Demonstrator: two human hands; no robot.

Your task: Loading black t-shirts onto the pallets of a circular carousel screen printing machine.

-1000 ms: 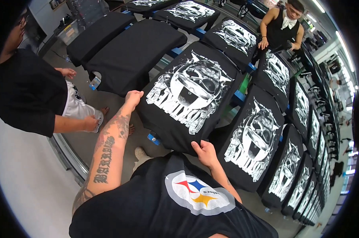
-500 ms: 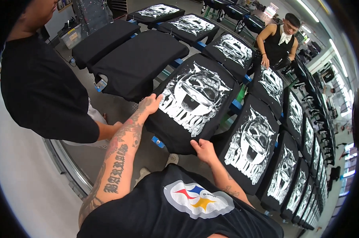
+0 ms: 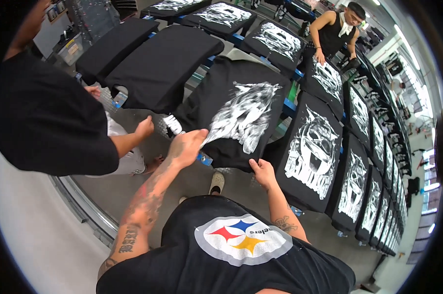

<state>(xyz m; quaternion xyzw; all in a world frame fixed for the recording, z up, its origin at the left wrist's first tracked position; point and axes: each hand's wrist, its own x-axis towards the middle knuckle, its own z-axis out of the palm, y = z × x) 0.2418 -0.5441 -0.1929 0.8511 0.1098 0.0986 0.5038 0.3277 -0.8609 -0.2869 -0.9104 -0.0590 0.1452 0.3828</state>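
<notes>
A black T-shirt with a white and grey graphic lies over a padded printing board in front of me, its print creased and smeared by motion. My left hand is closed on a bunched fold of its left side, drawing the cloth taut. At the near edge my right hand grips the hem, thumb on top; its other fingers are hidden under the cloth. A folded-over piece of the print shows left of my left hand. Below the shirt's near edge sits a blue bracket.
Plain black shirts on boards lie to the left. A row of printed shirts curves away on the right. One person stands close on my left, hands low; another touches a printed shirt at the far right.
My left hand has pulled the shirt's left side toward me, crumpling the flat print. My right hand still holds the near edge. The person on the left has raised both hands into view.
</notes>
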